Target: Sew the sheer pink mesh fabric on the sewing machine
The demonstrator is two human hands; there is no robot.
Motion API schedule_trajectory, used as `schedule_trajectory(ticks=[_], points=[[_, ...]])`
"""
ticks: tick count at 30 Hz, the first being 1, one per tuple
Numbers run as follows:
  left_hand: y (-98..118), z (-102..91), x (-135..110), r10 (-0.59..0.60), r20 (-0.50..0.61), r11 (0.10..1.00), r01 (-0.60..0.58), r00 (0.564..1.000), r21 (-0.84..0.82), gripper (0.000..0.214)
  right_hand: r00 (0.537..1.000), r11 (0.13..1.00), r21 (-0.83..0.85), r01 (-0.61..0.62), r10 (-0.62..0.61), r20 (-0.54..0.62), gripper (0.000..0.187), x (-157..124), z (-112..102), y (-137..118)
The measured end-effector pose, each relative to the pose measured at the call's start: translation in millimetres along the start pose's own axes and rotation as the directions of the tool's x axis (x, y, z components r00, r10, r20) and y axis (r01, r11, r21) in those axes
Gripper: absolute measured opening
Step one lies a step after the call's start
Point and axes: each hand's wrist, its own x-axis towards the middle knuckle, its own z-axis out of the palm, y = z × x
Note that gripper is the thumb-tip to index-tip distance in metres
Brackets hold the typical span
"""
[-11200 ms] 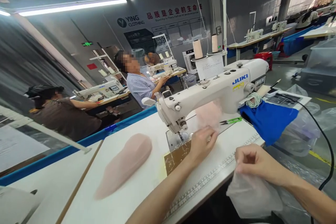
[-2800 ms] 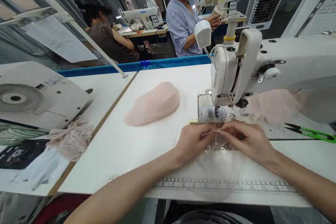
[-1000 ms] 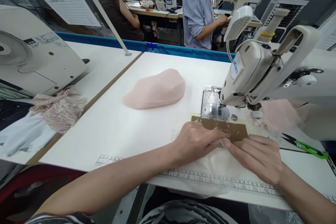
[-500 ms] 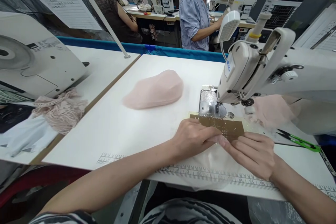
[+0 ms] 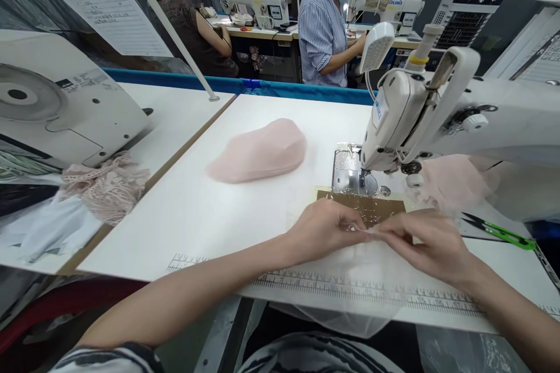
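Observation:
Both hands pinch the edge of a thin, see-through pale fabric (image 5: 350, 297), which drapes over the table's front edge. My left hand (image 5: 326, 230) is closed on it with thumb and fingertips. Close against those fingertips, my right hand (image 5: 431, 242) grips the same edge. The hands are just in front of a brown taped plate (image 5: 385, 208) at the sewing machine's (image 5: 402, 119) needle area. On the table to the left lies a flat stack of pale pink fabric (image 5: 262, 151). More pink fabric (image 5: 457, 180) is bunched behind the machine head, to the right.
Green-handled thread snips (image 5: 501, 231) lie to the right of my right hand. A printed ruler (image 5: 324, 285) runs along the front edge. A second machine (image 5: 65, 99) and pink lace (image 5: 107, 183) are at left. Two people sit at machines beyond the blue border (image 5: 297, 88).
My right hand has turned, its wrist raised, and its fingers now pinch the fabric edge. The sheer fabric hangs lower over the front edge. The view has shifted slightly.

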Motion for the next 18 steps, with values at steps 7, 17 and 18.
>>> schedule_trajectory(ticks=[7,17,18], points=[[-13,5.9,12,-0.046,-0.034,0.916,0.056,0.998,0.398,0.006,0.873,0.870,0.114,-0.479,0.458,0.171,0.015,15,14,19],[-21,8.0,6,0.370,-0.105,0.678,-0.191,0.923,0.710,0.021,0.882,0.882,-0.001,-0.471,0.471,0.006,0.014,13,30,46],[-21,8.8,4,0.397,-0.079,0.652,-0.221,0.914,0.726,0.017,0.880,0.880,0.005,-0.475,0.475,0.010,0.015,14,30,46]])
